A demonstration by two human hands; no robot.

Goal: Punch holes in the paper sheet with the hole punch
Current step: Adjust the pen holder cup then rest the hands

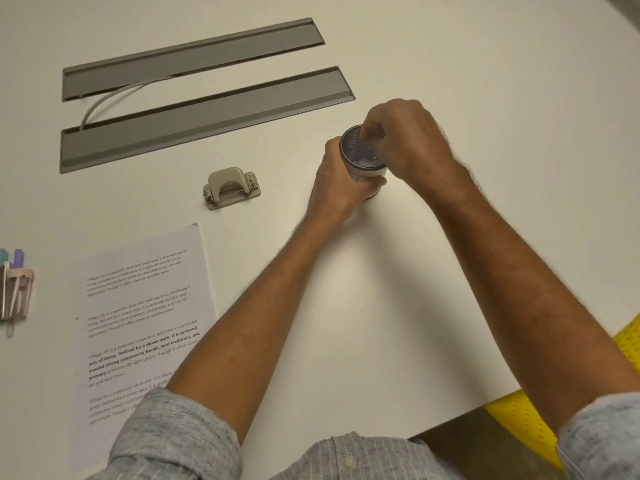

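Note:
A beige hole punch [231, 188] sits on the white table, untouched. A printed paper sheet [138, 327] lies flat at the lower left, partly under my left forearm. Both hands are right of the punch at a small round container [363, 157] with a dark mesh top. My left hand [337, 183] grips the container's side. My right hand [408, 140] is over its top with fingertips curled down into the mesh opening; what they pinch is hidden.
Two grey cable-tray lids [204, 116] with a white cable [110, 98] lie at the back left. A holder with pens [15, 289] stands at the left edge. A yellow perforated chair [540, 417] shows beyond the table's near edge at lower right.

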